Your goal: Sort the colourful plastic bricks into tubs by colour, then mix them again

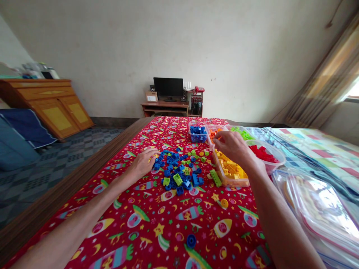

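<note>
The left hand, left of the frame's centre, rests palm down with fingers curled at the edge of a loose pile of blue and lime-green plastic building bricks. Small yellow plastic pieces show at its fingertips; whether they are gripped or only touched, I cannot tell. The right hand, right of centre, is partly curled, thumb and forefinger close together, over a clear rectangular plastic box of yellow bricks. Whether it has hold of anything, I cannot tell.

The pile lies mid-frame on a red cloth printed with rockets and stars. Just left of the yellow bricks' box lies a long lime-green brick. A yellow round piece lies lower right of centre, and a dark blue round piece at bottom centre. Beyond the right hand are containers of blue bricks, orange bricks and lime-green bricks; a clear round bowl of red bricks stands right of it. Clear plastic bags fill the lower right.
</note>
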The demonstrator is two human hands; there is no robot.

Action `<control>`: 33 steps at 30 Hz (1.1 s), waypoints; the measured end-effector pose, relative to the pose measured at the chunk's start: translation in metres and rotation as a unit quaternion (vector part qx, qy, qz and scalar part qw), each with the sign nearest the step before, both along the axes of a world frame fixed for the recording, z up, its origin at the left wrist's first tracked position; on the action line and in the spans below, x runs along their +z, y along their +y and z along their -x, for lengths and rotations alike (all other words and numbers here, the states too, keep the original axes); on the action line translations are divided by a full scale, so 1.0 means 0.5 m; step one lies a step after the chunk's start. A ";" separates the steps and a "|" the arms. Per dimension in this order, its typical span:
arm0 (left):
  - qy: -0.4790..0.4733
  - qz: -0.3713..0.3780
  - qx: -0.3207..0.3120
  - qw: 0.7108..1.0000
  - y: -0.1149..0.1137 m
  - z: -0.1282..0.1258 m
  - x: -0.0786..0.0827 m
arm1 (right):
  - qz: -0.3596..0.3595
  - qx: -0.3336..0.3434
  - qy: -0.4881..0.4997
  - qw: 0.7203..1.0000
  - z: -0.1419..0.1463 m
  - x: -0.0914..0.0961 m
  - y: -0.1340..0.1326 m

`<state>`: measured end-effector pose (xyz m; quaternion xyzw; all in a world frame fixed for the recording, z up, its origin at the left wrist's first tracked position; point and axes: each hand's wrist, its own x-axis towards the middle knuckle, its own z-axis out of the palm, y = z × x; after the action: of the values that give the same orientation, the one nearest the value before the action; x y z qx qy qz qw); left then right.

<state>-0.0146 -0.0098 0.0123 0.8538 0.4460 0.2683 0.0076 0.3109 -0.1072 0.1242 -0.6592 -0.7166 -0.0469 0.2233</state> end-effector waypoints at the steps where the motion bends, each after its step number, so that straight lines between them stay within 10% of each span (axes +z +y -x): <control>1: -0.002 -0.003 -0.005 1.000 -0.002 -0.006 -0.001 | 0.010 0.013 0.002 1.000 0.008 0.000 -0.003; 8: 0.016 -0.034 -0.037 0.999 0.010 -0.009 -0.028 | 0.075 0.086 -0.030 0.993 0.047 -0.002 -0.036; 20: -0.022 0.087 -0.002 0.996 0.005 -0.018 -0.053 | 0.186 -0.020 -0.237 0.953 0.020 -0.058 -0.184; 25: -0.065 0.127 -0.076 0.987 -0.045 -0.071 -0.043 | -0.039 -0.013 -0.253 0.967 -0.051 -0.177 -0.275; 29: -0.030 0.042 -0.153 0.987 -0.104 -0.108 -0.027 | -0.068 0.007 -0.232 0.970 -0.091 -0.287 -0.306; 33: 0.033 -0.037 -0.239 0.970 -0.157 -0.155 -0.005 | -0.061 0.072 -0.188 0.978 -0.072 -0.305 -0.284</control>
<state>0.0627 -0.0884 0.0097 0.9439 0.2186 0.2463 0.0251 0.3467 -0.2491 -0.0284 -0.5705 -0.7869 -0.1977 0.1275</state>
